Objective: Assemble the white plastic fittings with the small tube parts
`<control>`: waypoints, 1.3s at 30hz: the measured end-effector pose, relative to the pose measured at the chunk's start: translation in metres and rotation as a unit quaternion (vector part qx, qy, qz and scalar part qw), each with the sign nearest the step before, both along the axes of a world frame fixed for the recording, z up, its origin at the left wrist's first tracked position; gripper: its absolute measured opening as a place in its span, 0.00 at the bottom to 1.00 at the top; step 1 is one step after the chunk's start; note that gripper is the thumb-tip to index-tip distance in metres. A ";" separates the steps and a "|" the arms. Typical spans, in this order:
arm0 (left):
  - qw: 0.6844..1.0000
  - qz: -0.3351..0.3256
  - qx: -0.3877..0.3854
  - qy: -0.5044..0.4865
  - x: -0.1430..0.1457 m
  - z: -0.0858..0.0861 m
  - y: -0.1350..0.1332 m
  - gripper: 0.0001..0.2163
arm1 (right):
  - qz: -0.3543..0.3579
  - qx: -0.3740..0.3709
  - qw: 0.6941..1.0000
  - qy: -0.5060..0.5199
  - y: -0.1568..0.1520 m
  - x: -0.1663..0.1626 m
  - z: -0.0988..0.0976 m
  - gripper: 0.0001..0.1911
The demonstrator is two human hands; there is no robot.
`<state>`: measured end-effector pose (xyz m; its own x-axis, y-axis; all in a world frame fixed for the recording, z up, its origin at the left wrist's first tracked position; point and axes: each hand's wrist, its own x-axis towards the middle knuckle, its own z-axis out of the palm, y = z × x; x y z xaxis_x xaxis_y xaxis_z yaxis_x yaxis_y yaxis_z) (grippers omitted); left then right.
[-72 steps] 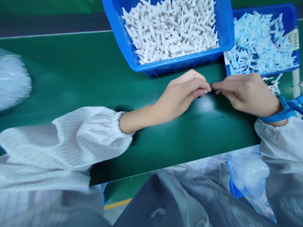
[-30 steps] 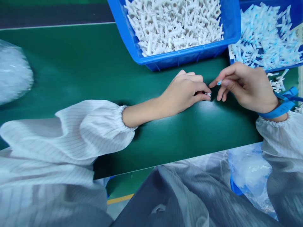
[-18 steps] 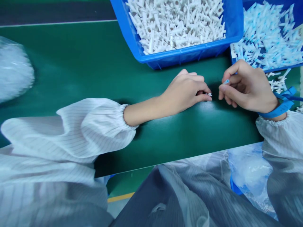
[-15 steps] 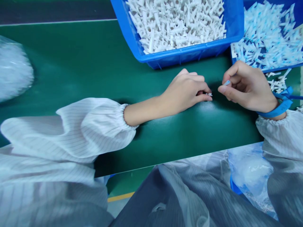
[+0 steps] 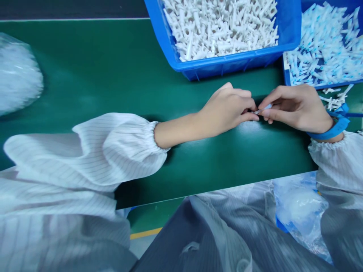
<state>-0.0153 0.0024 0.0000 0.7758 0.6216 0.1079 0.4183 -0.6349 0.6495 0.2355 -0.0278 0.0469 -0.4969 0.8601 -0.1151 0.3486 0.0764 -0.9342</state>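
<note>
your hands meet low over the green tabletop (image 5: 85, 71), just in front of the deep blue bin (image 5: 227, 65). your left hand (image 5: 229, 109) comes in from the left, back of the hand up, its thumb and forefinger pinched on a tiny white part (image 5: 256, 112) that pokes out at the fingertips. your right hand (image 5: 300, 109) faces it, thumb and forefinger closed on a small pale blue-white tube (image 5: 266, 108), angled down toward that white part. the two pieces are end to end at your fingertips; they are too small to tell whether they are joined or only touching. you wear a blue band (image 5: 330, 131) around your right wrist, and both your striped sleeves (image 5: 133, 143) are gathered at the cuff.

the bin is heaped with white hollow parts (image 5: 221, 28). right of it, the shallower blue tray (image 5: 288, 78) holds many pale tubes (image 5: 326, 45) with blue on them. a few loose white pieces (image 5: 337, 100) lie on the tabletop in front of the tray, behind your right wrist. well to your left sits a clear bag (image 5: 18, 75) full of whitish contents.
</note>
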 end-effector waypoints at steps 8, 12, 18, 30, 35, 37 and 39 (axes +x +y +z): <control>1.000 0.005 -0.009 -0.005 0.005 0.001 0.000 0.13 | 0.013 0.115 0.992 -0.057 0.004 0.003 -0.008 0.06; 1.000 0.008 -0.016 -0.009 0.006 0.001 0.000 0.12 | 0.042 0.146 0.985 -0.080 0.006 0.006 -0.013 0.07; 0.999 0.010 -0.040 -0.014 0.007 0.003 0.002 0.12 | 0.071 0.208 0.971 -0.093 0.007 0.006 -0.015 0.08; 0.999 0.013 -0.039 -0.027 0.009 0.003 0.006 0.13 | 0.050 0.137 0.984 -0.103 0.010 0.001 -0.013 0.19; 0.999 0.014 -0.045 -0.026 0.012 0.004 0.006 0.12 | 0.046 0.126 0.985 -0.108 0.010 0.001 -0.012 0.23; 0.999 0.019 -0.049 -0.015 0.013 0.005 0.006 0.11 | 0.049 0.127 0.985 -0.109 0.010 0.002 -0.012 0.23; 0.998 0.020 -0.051 -0.015 0.014 0.005 0.006 0.11 | 0.051 0.131 0.984 -0.112 0.010 0.002 -0.013 0.23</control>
